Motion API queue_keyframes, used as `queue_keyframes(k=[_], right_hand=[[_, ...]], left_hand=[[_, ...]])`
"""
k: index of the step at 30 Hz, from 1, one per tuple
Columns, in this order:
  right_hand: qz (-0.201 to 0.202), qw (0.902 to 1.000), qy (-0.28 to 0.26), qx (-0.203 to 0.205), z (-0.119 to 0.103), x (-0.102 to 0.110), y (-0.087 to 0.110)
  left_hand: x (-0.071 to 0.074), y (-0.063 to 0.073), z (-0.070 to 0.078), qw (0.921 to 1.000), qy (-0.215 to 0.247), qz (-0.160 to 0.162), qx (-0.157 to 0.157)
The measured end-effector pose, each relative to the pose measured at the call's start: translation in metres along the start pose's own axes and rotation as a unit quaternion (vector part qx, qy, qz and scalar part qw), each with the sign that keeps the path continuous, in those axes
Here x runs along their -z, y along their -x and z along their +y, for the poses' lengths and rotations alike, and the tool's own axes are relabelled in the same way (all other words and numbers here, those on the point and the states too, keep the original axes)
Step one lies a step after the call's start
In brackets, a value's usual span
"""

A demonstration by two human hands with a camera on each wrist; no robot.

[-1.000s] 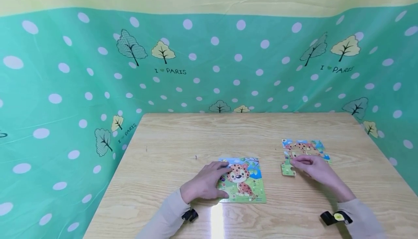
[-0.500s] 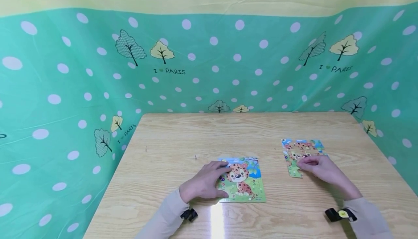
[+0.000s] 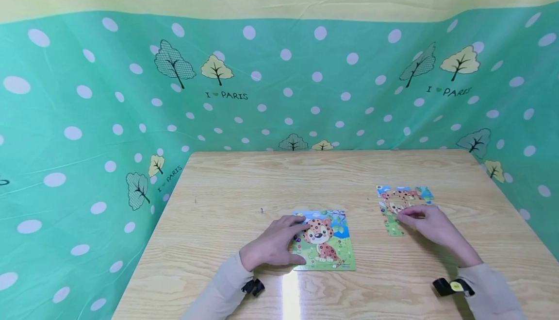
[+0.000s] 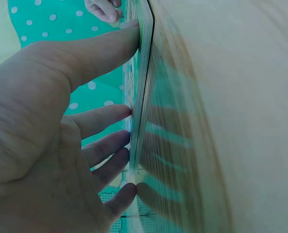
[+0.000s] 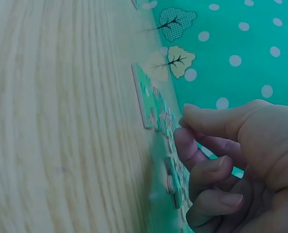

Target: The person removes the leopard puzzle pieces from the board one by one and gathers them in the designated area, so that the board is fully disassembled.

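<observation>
My left hand [image 3: 277, 242] rests at the left edge of a finished-looking leopard picture [image 3: 325, 249], fingertips on its surface and thumb near the lower edge. In the left wrist view the left hand [image 4: 61, 111] has its fingers spread and fairly straight against the board's edge [image 4: 144, 73]. At the right, my right hand [image 3: 430, 225] pinches thumb and index finger at a green puzzle piece [image 3: 394, 227], the lower-left corner of a partly assembled leopard puzzle [image 3: 399, 193]. The right wrist view shows that piece [image 5: 146, 97] lying flat beside the right hand [image 5: 231, 160]; the fingertips hide the contact.
A wooden table [image 3: 244, 179] carries both pictures. A green dotted curtain [image 3: 271, 67] hangs behind it and along both sides. Each wrist wears a dark strap, such as the left strap [image 3: 253, 287]. A bright reflection lies on the table near the front.
My right hand has shifted slightly right with the green corner piece, which now lines up under the puzzle's left column instead of jutting out left. The left hand stays put.
</observation>
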State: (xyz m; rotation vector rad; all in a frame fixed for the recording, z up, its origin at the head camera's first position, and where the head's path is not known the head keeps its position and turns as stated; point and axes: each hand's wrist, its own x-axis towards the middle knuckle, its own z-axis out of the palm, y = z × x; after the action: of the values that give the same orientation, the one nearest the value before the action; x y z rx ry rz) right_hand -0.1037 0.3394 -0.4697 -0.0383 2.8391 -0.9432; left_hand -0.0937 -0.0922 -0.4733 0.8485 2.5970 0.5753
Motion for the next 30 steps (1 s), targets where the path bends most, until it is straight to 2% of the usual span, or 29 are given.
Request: queue_keyframes(k=[8,21,30], right_hand=[[-0.013,0.9994,-0.031,0.007,-0.021,-0.009,0.004],[-0.037,0.9956,-0.048,0.072,-0.051,-0.035,0.002],[-0.063,0.9869,-0.089,0.119,-0.072,-0.06,-0.001]], left_hand=[[0.0,0.0,-0.001,1.0,-0.001,0.002,-0.001],[0.0,-0.002,-0.001,1.0,0.0,0.002,-0.001],[0.0,0.0,0.0,1.0,0.005,-0.001,0.001]])
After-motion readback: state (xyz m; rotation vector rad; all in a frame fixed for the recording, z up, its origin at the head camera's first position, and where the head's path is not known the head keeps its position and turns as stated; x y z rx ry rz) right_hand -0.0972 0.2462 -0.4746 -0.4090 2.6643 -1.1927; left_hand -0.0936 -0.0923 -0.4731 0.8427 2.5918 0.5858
